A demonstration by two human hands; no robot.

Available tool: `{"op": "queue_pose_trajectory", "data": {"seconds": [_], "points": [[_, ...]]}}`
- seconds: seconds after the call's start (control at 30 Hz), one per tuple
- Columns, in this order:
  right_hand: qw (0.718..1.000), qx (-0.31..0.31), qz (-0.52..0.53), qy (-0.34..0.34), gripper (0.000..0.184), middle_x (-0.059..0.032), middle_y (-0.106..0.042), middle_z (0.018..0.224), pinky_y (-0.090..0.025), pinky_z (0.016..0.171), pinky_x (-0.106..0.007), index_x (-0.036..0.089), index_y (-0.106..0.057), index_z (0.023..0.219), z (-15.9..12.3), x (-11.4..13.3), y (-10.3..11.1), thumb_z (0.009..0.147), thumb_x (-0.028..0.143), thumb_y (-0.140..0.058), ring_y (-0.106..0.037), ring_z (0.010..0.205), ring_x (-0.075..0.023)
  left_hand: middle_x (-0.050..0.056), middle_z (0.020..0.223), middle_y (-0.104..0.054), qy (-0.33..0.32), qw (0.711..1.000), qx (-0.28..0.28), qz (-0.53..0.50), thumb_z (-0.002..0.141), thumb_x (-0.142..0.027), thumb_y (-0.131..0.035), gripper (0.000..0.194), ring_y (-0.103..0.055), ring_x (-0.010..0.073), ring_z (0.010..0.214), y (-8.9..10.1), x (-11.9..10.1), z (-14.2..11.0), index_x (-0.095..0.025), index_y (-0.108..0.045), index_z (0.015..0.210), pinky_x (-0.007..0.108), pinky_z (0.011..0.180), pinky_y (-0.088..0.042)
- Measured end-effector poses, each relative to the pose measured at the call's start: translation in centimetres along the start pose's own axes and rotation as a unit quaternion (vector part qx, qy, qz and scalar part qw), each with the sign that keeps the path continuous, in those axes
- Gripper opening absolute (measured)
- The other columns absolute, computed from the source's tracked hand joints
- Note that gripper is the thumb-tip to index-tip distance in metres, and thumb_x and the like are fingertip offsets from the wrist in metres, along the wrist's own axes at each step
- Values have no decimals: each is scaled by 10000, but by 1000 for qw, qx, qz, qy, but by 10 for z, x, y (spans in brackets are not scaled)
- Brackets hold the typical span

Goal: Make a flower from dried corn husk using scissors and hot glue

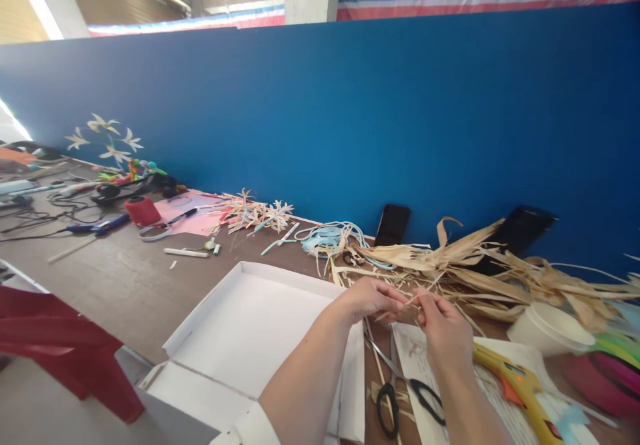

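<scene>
With the left hand (pixel 375 302) and the right hand (pixel 443 312) nearly meeting, right of the frame's centre and below mid-height, pinching a thin pale strip (pixel 411 302) between the fingertips of both, with the other fingers curled. Cannot tell the strip's full length, partly covered as it is by fingers.

Backed across the full width of the frame by a long blue partition (pixel 350 112). Working over a brown table (pixel 115 292) running from the left edge to the lower right. Reaching with the left forearm across an open white box (pixel 270 325) at lower centre. Faced, just beyond the fingertips, by a heap of dried husks (pixel 453 255) spread toward the right edge. Passing with the right forearm over a printed sheet (pixel 415 352) at lower right.

Just right of that forearm, can see a yellow glue gun (pixel 517 373); below the hands, black-handled scissors (pixel 399 377) lying partly over the sheet; near the right edge, a white cup (pixel 543 330); above the husks, near the partition, a dark phone (pixel 393 225); left of centre, a red spool (pixel 143 211) and a short white stick (pixel 186 253).
</scene>
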State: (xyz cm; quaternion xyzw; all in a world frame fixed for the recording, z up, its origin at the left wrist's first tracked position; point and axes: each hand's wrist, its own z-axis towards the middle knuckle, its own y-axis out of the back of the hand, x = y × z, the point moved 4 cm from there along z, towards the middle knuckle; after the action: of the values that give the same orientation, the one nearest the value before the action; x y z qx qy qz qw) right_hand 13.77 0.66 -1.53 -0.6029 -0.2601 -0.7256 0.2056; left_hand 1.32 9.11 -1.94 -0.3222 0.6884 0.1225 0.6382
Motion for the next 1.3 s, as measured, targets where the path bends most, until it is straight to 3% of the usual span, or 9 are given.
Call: {"op": "queue_pose_trajectory", "data": {"seconds": [0.17,0.33,0.47,0.6,0.8,1.0,1.3], "points": [[995,28,94,-26,470,-28,-643,721,-275,372,-204,165,-665,962,-3,5,-7,662,523,-621,-397,447,-78,-2,622,-615,40,997,-45,-48,611,-159,-702,170,-552,85,522,0,-1,-1,-121,-662,771,256,597,-500],[986,-37,157,-28,408,-41,-643,867,-307,360,-166,194,-623,983,0,14,-3,697,484,-603,-429,461,-54,-2,580,-592,54,993,-86,-63,641,-118,-662,91,-525,77,500,-1,-3,-3,-106,-645,729,235,554,-490],[979,-57,193,-42,334,-34,-632,848,-325,354,-150,178,-601,888,4,17,0,675,433,-634,-443,457,-45,-3,576,-585,36,992,-98,-68,673,-119,-620,28,-506,69,486,-2,-6,-3,-104,-631,694,222,534,-479],[982,-36,175,-67,313,-28,-627,854,-357,358,-148,174,-591,858,5,23,0,641,387,-664,-479,483,-55,-11,555,-572,28,991,-116,-66,676,-86,-575,46,-481,61,477,-1,-9,-5,-104,-611,654,214,532,-471],[978,48,120,-164,390,4,-612,775,-353,360,-119,189,-612,910,-4,27,-2,564,311,-744,-505,514,-58,-9,578,-580,12,991,-115,-74,659,-139,-617,31,-499,72,514,-1,-6,-2,-110,-607,664,225,550,-465],[955,157,138,-212,390,25,-600,700,-320,351,-94,190,-643,874,-12,6,-14,542,340,-783,-488,502,-40,-14,586,-574,1,996,-80,-50,648,-161,-629,60,-503,70,523,-5,-4,-2,-110,-616,679,227,567,-469],[951,113,234,-169,338,27,-576,623,-318,332,-104,156,-644,764,-4,-19,-22,502,295,-807,-443,473,-43,-25,518,-551,32,997,-73,-6,649,-139,-643,56,-506,65,430,-7,5,5,-110,-594,647,211,508,-470]]}}
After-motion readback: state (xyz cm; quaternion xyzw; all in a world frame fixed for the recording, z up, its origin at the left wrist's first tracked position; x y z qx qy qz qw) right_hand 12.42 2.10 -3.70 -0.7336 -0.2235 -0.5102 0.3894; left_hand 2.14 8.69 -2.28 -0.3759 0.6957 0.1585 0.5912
